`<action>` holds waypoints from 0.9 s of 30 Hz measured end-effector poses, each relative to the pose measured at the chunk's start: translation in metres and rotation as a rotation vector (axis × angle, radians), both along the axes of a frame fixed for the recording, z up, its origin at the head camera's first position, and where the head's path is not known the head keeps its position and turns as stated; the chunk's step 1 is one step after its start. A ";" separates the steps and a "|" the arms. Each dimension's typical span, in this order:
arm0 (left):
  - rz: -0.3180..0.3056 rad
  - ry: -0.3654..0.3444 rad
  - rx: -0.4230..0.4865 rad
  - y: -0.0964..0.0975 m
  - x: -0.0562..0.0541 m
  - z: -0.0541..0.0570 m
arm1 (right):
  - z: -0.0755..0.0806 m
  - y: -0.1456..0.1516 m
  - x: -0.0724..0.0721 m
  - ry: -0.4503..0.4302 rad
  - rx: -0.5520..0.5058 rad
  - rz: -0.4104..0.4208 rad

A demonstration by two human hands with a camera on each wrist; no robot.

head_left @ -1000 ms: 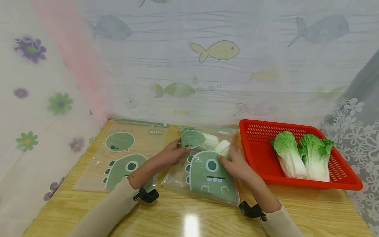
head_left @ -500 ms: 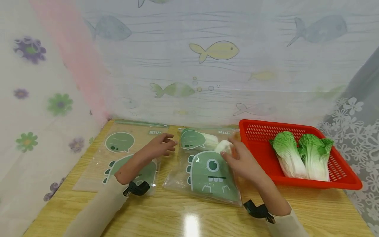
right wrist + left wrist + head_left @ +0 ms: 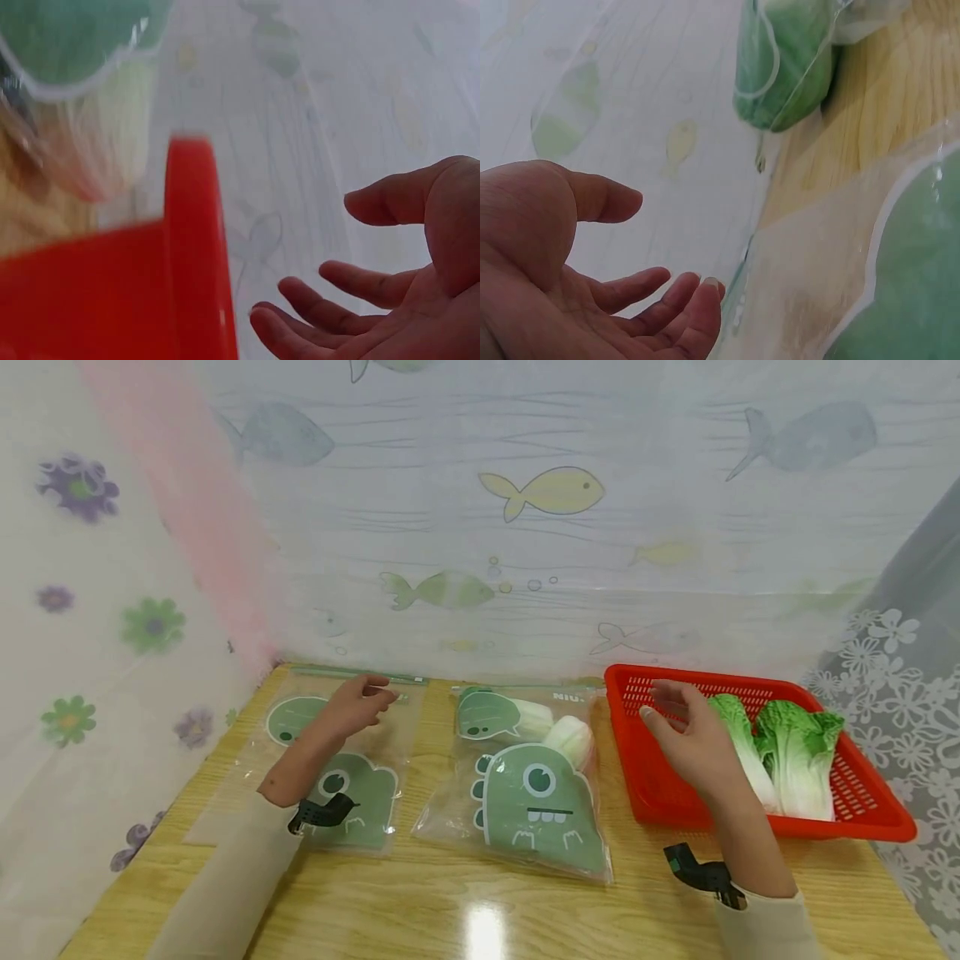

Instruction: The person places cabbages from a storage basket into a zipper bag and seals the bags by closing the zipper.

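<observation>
My left hand (image 3: 345, 714), fingers loosely bent and holding nothing, hovers over a flat, clear zip bag (image 3: 232, 785) printed with a green dinosaur. In the left wrist view its thumb and fingertips stand apart. My right hand (image 3: 693, 739) is over the left part of a red plastic basket (image 3: 637, 793), its fingers spread with nothing between them. Two napa cabbages (image 3: 798, 752) lie in the basket, the nearer one partly hidden behind this hand. Between my hands lies a second dinosaur zip bag (image 3: 450, 810); pale cabbage (image 3: 572, 739) shows through its clear plastic.
Both bags and the basket rest on a wooden table (image 3: 420, 910). A curtain with printed fish (image 3: 562, 492) hangs behind its back edge, and flower-printed cloth (image 3: 153, 625) hangs at the left. White lace (image 3: 896, 631) borders the right side.
Both hands have let go of the filled bag. My left hand has moved left above the flat bag, and my right hand has moved right over the basket.
</observation>
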State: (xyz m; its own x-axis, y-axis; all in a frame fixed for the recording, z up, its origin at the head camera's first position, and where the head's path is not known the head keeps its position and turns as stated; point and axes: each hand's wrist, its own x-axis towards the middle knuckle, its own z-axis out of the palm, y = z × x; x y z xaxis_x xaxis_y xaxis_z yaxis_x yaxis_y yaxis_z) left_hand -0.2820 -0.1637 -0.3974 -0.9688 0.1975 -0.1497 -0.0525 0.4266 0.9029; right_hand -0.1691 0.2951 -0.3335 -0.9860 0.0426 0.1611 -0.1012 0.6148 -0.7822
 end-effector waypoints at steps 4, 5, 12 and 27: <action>0.039 -0.010 -0.012 -0.011 -0.004 -0.001 | -0.002 0.020 -0.003 0.006 0.027 -0.077; 0.045 -0.012 -0.019 -0.013 -0.005 -0.002 | -0.002 0.025 -0.004 0.010 0.038 -0.090; 0.077 0.039 -0.173 -0.026 -0.011 -0.010 | -0.010 0.055 -0.009 0.078 0.219 -0.134; 0.000 0.364 -0.505 -0.034 -0.030 -0.023 | -0.025 0.089 -0.012 -0.036 0.451 -0.207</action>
State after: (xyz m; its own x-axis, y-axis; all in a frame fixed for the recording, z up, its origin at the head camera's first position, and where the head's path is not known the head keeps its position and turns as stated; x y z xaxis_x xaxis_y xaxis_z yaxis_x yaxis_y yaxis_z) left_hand -0.3118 -0.1974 -0.4209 -0.9753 0.1885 0.1148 0.2205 0.8058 0.5496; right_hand -0.1814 0.3841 -0.3586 -0.9694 0.1722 0.1748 0.0810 0.8970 -0.4345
